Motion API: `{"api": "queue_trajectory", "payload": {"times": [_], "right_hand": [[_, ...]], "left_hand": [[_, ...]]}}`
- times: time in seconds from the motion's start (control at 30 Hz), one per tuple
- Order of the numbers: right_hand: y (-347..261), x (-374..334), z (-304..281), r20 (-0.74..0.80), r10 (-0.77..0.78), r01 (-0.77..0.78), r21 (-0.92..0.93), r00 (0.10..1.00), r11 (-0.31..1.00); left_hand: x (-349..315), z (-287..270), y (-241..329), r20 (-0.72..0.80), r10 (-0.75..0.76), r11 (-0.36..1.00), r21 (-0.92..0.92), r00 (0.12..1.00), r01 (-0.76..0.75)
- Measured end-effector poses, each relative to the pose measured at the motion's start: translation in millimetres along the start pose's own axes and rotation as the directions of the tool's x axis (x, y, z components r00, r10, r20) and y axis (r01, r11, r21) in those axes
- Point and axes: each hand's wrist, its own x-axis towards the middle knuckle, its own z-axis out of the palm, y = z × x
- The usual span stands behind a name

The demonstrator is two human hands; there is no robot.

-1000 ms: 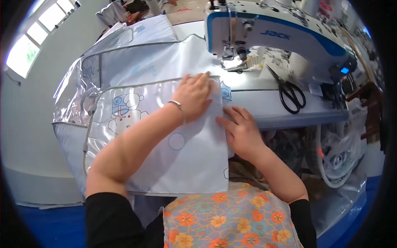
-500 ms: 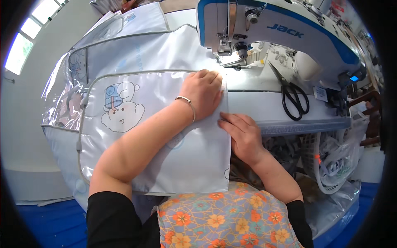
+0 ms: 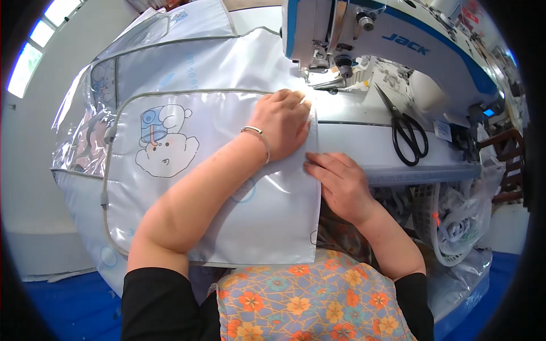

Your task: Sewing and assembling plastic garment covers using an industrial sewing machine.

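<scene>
A glossy white fabric panel [image 3: 216, 227] with grey piping and a printed cartoon bear lies in front of the sewing machine [image 3: 392, 42]. On its upper right part rests my left hand [image 3: 281, 122], palm down, fingers laid on the cloth just short of the lit needle area. Lower along the right edge, my right hand [image 3: 344, 184] has its fingertips over the border; its thumb is hidden, and the hand seems to pinch the cloth. More of the same white material [image 3: 222, 59] spreads out behind and to the left, with a clear plastic section [image 3: 85, 136].
Black-handled scissors [image 3: 406, 133] lie on the machine table [image 3: 352, 139], right of my hands. Below the table edge hangs a white plastic basket [image 3: 446, 250] with scraps and clear bags. A brown wooden chair part [image 3: 506, 165] shows at the far right.
The view has shifted slightly, so the machine and scissors appear farther right. Both hands keep nearly the same places on the fabric panel.
</scene>
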Motion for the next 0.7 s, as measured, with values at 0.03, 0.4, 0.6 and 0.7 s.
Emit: {"api": "queue_trajectory", "payload": {"times": [0.03,0.4,0.6,0.7], "right_hand": [[0,0,0,0.013,0.012,-0.011,-0.012,1.0,1.0],[7,10,-6,0.075,-0.009,0.005,0.051,0.997,0.999],[11,14,-11,0.127,0.02,-0.033,0.1,0.992,0.994],[26,26,-17,0.116,0.139,-0.156,0.155,0.984,0.976]], "left_hand": [[0,0,-1,0.013,-0.002,1.0,0.012,1.0,0.002],[2,-1,-4,0.008,-0.027,0.999,-0.025,1.0,0.027],[3,2,-8,-0.037,0.005,1.0,-0.005,0.999,-0.005],[3,3,-9,-0.036,0.003,1.0,0.003,0.999,-0.003]]}}
